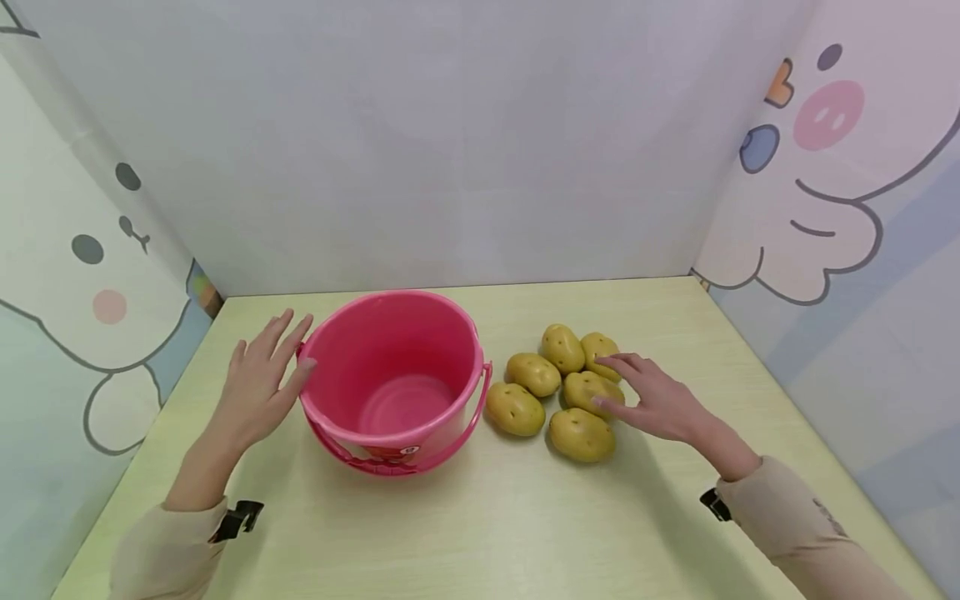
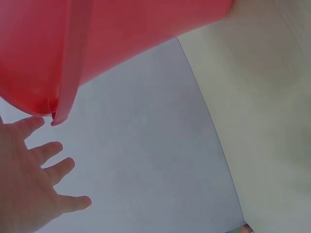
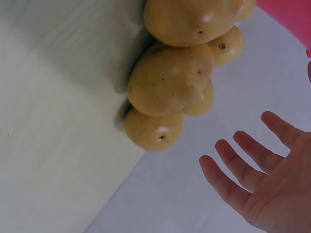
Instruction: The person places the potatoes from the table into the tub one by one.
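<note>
A pink bucket (image 1: 397, 367) stands upright on the table, its bare inside visible and its handle lowered against the front. At the bucket's left rim is my left hand (image 1: 258, 383), fingers spread, the thumb overlapping the rim in the head view. In the left wrist view the left hand (image 2: 24, 174) has its fingers extended beside the bucket (image 2: 126, 34). Several potatoes (image 1: 534, 374) lie in a cluster right of the bucket. My right hand (image 1: 663, 400) hovers over the right side of the cluster, fingers apart and holding nothing; the right wrist view shows its open palm (image 3: 282, 194) near the potatoes (image 3: 170, 80).
The pale wooden table (image 1: 480, 533) meets a plain grey-white back wall (image 1: 465, 150). Side panels with cartoon animals (image 1: 832, 167) flank it left and right. Black wrist straps (image 1: 238, 521) sit at both sleeves.
</note>
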Available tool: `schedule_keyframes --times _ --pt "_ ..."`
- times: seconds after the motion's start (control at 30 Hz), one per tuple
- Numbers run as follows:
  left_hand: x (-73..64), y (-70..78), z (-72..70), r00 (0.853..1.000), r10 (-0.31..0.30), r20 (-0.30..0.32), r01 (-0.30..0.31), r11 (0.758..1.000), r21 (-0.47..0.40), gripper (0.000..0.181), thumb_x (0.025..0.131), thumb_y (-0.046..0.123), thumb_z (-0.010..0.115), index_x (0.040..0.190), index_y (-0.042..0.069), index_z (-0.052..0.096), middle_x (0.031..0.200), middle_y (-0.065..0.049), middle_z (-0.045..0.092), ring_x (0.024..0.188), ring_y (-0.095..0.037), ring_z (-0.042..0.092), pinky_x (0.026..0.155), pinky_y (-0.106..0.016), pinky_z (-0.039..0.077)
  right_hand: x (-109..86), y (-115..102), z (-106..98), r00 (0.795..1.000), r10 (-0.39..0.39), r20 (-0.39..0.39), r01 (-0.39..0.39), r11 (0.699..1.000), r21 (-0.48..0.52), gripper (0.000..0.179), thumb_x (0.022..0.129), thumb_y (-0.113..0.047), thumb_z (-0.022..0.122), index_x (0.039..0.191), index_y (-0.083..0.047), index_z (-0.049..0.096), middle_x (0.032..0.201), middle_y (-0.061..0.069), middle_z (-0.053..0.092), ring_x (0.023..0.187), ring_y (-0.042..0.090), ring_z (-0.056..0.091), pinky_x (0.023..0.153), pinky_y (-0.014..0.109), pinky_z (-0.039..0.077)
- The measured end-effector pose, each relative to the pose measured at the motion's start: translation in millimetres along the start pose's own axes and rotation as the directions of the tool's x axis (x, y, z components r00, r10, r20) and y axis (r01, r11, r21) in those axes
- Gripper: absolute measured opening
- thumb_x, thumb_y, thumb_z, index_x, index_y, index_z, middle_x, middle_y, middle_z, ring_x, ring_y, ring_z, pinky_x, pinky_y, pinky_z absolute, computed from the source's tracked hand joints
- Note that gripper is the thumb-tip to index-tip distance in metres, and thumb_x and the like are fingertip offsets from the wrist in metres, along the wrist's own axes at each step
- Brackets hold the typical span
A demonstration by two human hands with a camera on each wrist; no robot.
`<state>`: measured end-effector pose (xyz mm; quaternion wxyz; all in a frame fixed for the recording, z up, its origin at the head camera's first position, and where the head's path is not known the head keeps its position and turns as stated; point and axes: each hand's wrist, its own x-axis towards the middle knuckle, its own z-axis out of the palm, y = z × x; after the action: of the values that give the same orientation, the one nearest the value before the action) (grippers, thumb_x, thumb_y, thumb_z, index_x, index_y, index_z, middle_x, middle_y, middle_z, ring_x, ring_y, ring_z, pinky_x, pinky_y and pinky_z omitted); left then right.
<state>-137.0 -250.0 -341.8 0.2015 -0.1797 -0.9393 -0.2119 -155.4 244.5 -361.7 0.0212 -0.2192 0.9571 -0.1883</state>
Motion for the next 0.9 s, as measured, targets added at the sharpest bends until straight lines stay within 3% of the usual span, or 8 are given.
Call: schedule_keyframes --times 0.27,0.53,0.9 --pt "1.9 2.0 3.0 1.0 0.019 0.015 -0.019 1.0 -0.002 0.054 0.091 0.036 0.041 0.137 0.011 0.031 0.139 -0.018 0.024 0.126 -0.035 0.018 0.095 -0.062 0.005 0.9 -15.0 15.3 0.996 -0.067 0.052 0.067 0.998 0.006 0.071 0.075 -0.062 0.052 0.129 -0.017 0.044 0.127 0.007 0.038 0.107 0.027 0.043 0.064 0.046 0.045" --pt "1.5 3.7 1.4 0.999 0.004 0.036 -0.004 1.0 -0.002 0.053 0.09 0.036 0.042 0.135 0.009 0.035 0.137 -0.018 0.028 0.127 -0.035 0.018 0.095 -0.062 0.005 0.6 -20.2 31.6 0.985 -0.128 0.119 0.127 0.992 0.017 0.066 0.073 -0.054 0.062 0.127 -0.019 0.046 0.119 0.002 0.042 0.104 0.02 0.043 0.068 0.043 0.045" --pt "0.0 4.8 -0.2 0.998 -0.011 0.06 0.011 1.0 0.001 0.059 0.085 0.036 0.051 0.133 0.005 0.037 0.132 -0.019 0.036 0.124 -0.035 0.023 0.096 -0.06 0.009 0.3 -21.2 49.3 0.964 -0.245 0.101 0.251 0.967 -0.045 0.065 0.07 -0.039 0.072 0.124 -0.012 0.049 0.109 0.002 0.045 0.094 0.016 0.044 0.061 0.03 0.045"
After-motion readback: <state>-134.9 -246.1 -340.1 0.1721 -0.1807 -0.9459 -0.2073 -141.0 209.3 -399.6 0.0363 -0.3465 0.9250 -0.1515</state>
